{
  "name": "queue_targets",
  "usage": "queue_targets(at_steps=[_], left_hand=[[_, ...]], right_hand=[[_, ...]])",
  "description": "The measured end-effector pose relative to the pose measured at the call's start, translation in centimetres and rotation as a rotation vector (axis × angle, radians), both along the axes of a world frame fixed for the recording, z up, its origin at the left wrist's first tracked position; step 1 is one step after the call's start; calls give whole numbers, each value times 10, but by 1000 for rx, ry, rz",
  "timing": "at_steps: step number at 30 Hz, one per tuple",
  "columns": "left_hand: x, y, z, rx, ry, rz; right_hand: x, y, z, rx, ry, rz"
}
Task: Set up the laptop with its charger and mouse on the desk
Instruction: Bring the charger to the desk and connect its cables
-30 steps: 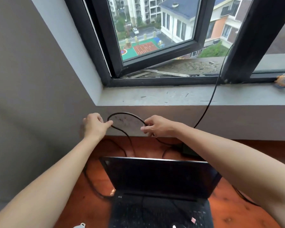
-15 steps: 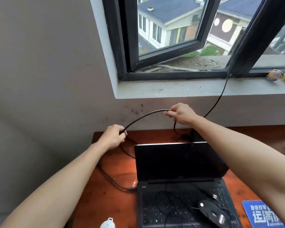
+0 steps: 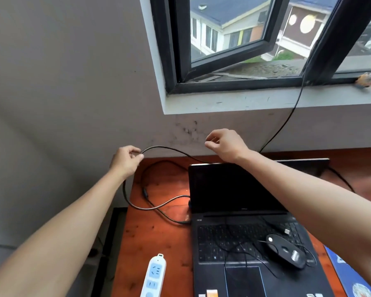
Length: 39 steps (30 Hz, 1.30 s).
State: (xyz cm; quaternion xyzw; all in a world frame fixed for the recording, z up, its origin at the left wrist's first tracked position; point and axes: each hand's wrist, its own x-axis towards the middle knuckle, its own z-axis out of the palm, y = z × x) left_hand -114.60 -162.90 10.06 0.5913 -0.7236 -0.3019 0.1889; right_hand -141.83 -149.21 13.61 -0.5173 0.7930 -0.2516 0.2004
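An open black laptop (image 3: 234,189) with a dark screen stands on the red-brown wooden desk (image 3: 156,236). A black wired mouse (image 3: 286,250) lies on its keyboard with its thin cord and USB plug strewn over the keys. My left hand (image 3: 126,160) pinches the black charger cable (image 3: 169,150) above the desk's far left corner. The cable arcs right behind the laptop lid and loops down over the desk to the laptop's left side. My right hand (image 3: 225,144) hovers above the lid with fingers loosely curled and nothing in them.
A white and blue power strip (image 3: 154,275) lies at the desk's front left. A blue mouse pad (image 3: 349,275) sits at the right edge. Behind the desk rise a grey wall and a window sill (image 3: 266,99) with a black cord hanging from it.
My right hand has let go of the charger cable and now hovers free. My left hand still holds the cable. The view has shifted down and right, showing more desk.
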Motion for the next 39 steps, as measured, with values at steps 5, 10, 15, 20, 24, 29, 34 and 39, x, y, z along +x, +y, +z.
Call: queue_targets(at_steps=[5, 10, 15, 20, 24, 29, 34, 39], left_hand=[[50, 31, -33, 136, -116, 114], [79, 75, -61, 252, -212, 94], [73, 100, -96, 387, -222, -58], [49, 77, -125, 375, -293, -218], [23, 63, -146, 386, -227, -409], [21, 57, -156, 309, -272, -512], [51, 28, -131, 199, -189, -558], [87, 2, -94, 166, -66, -610]], right_hand=[[41, 33, -9, -155, 182, 109], [76, 59, -39, -382, 411, 154], [103, 72, -63, -541, 523, 271], [130, 82, -123, -96, 440, 290], [141, 84, -156, 319, 279, 174], [153, 83, -166, 427, 246, 44], [164, 61, -152, 273, 280, -63], [190, 32, -141, 303, 324, -21]])
